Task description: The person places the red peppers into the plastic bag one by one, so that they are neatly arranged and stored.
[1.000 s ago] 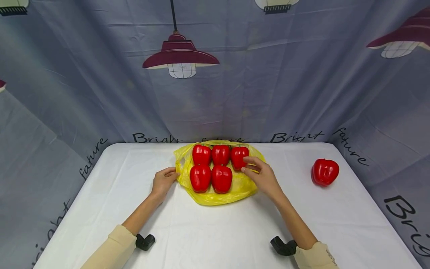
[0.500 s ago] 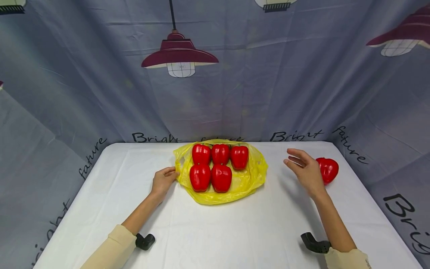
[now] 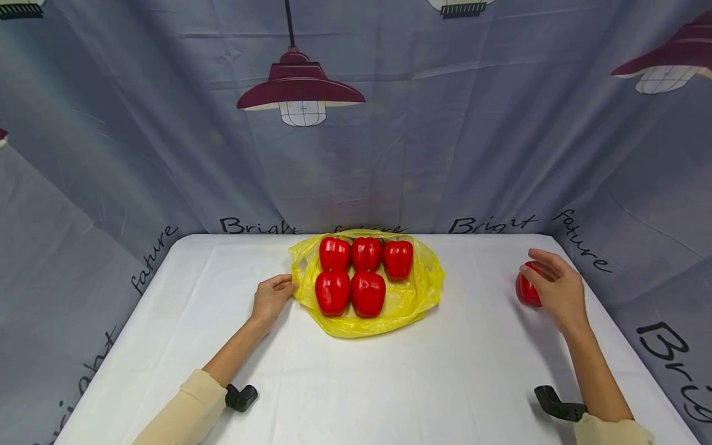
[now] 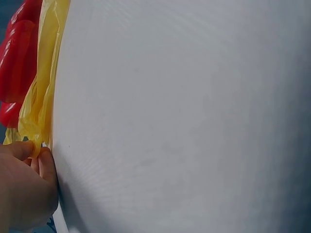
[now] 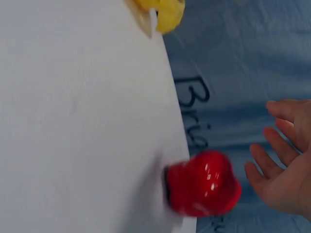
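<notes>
Red bell peppers lie in two rows on a flattened yellow plastic bag [image 3: 411, 301]: three at the back, two in front. At the bag's left edge my left hand [image 3: 272, 299] pinches the plastic between thumb and fingers; the left wrist view shows the gathered yellow film [image 4: 43, 92] at the fingertips. Far to the right sits a lone red bell pepper [image 3: 525, 292], partly hidden behind my right hand [image 3: 560, 293]. In the right wrist view, that hand's fingers [image 5: 281, 148] are spread and relaxed, with a gap between them and the pepper [image 5: 206, 184].
A white cloth [image 3: 356, 383] covers the table, whose back edge meets a grey-blue curtain [image 3: 389, 154] printed with lamps and lettering. The lone pepper stands near the table's right edge. A black wrist mount [image 3: 240, 398] sticks out from each forearm.
My right hand has left the back-right pepper on the bag and moved right, over to the lone pepper. The left hand keeps its hold on the bag's edge.
</notes>
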Demonstrator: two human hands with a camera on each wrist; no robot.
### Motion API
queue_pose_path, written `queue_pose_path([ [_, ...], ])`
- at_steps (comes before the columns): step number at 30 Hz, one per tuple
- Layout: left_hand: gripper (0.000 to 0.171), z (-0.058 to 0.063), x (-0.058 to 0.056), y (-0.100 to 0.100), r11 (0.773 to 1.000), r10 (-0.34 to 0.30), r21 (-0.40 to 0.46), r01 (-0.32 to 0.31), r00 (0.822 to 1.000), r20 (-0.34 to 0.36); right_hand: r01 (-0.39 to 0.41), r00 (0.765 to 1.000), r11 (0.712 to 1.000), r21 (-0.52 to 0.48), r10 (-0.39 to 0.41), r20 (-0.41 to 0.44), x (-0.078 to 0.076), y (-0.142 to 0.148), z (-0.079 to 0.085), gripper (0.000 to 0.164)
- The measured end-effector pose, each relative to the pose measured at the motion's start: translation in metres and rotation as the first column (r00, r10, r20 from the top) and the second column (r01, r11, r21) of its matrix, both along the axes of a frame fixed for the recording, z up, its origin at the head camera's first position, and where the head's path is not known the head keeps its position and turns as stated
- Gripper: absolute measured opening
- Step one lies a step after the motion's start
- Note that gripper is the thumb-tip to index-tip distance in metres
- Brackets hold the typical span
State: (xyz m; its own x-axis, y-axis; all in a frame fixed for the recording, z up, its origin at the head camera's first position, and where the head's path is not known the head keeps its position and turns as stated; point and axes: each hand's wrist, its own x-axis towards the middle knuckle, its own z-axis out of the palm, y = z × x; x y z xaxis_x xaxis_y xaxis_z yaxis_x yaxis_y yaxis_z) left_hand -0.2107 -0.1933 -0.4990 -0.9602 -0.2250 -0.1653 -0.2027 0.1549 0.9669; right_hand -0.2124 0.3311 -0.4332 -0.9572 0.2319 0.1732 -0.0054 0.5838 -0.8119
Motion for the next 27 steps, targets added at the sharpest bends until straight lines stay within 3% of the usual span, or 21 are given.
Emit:
queue_pose_path([
  [10, 0.03, 0.001, 0.0, -0.001, 1.0, -0.001, -0.007, 0.001, 1.0, 0.004, 0.128, 0.991, 0.992, -0.019, -0.128, 0.038, -0.006, 0.033, -0.015, 0.054],
  [27, 0.03, 0.0, 0.0, -0.002, 1.0, -0.011, 0.007, 0.011, 1.0, 0.019, 0.093, 0.983, 0.99, -0.107, -0.074, 0.168, -0.01, 0.062, -0.041, 0.068],
])
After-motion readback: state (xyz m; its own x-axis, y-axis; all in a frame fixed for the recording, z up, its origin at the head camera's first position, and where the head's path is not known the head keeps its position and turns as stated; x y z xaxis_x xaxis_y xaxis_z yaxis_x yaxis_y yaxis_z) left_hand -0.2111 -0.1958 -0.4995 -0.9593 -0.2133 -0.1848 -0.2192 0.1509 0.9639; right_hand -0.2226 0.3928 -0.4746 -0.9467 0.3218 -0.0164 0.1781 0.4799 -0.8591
